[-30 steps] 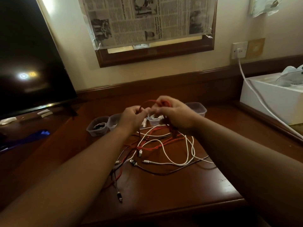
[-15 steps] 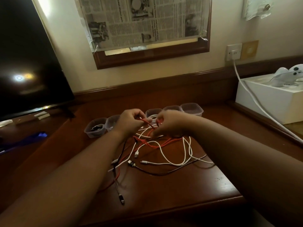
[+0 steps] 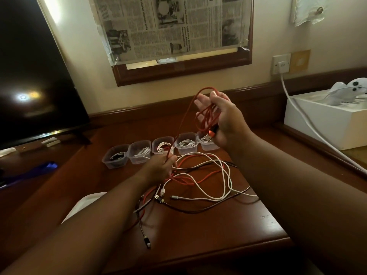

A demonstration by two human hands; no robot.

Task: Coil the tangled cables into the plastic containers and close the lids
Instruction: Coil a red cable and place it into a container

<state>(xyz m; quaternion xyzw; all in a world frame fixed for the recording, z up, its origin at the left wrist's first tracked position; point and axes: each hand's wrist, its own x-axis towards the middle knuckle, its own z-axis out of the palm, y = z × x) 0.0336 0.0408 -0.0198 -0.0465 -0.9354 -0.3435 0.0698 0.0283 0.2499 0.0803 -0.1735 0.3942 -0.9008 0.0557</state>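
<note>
- While the right hand [image 3: 222, 120] is raised above the table [image 3: 198, 231], its fingers curl round several loops of a red cable [image 3: 204, 114], and the cable's USB plug [image 3: 208, 136] hangs out below the palm.
- From those loops one red strand runs down to the left hand [image 3: 158, 168], which pinches it low over the table, just in front of the containers.
- Five clear plastic containers [image 3: 164, 145] stand in a row at the back of the table, touching or nearly touching, all without lids on; the leftmost holds a dark cable, the next three hold coiled white cables, and the raised hand partly hides the fifth.
- Between the forearms lies a tangle on the table: white cables [image 3: 222, 175], more of the red cable, and a dark brown cable [image 3: 198, 209] that curves along the near side; how many white ones there are I cannot tell.
- One dark cable end with a plug [image 3: 147, 242] lies near the front edge of the table.
- To the left stands a black television screen [image 3: 29, 76]; a blue object [image 3: 45, 167] lies below it.
- On the wall, a wooden frame [image 3: 178, 72] is covered with newspaper [image 3: 168, 26].
- At the right, a white box [image 3: 327, 124] carries a white controller [image 3: 351, 90], and a white cord [image 3: 301, 116] drops from a wall socket [image 3: 281, 63] across the box.
</note>
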